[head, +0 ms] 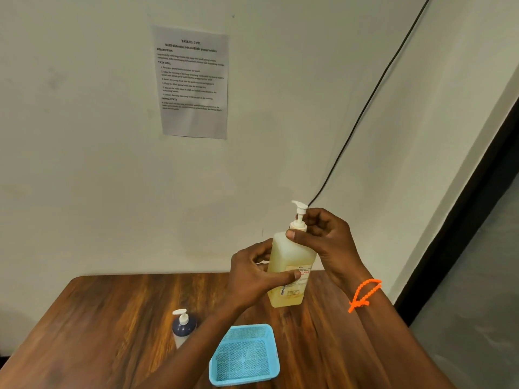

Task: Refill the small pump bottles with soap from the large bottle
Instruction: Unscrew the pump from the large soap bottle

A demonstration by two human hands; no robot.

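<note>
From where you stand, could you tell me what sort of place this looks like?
Probably a staged task station in a plain room, not a home kitchen: a printed task sheet is stuck to the bare wall, and a wooden table holds only a small pump bottle and a blue basket.

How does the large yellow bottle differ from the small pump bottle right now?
The large bottle is held above the table by both hands; the small pump bottle stands untouched on it. The large one holds pale yellow liquid and carries a label; the small one has a dark top part. The large one is bigger. Both have white pumps fitted.
</note>
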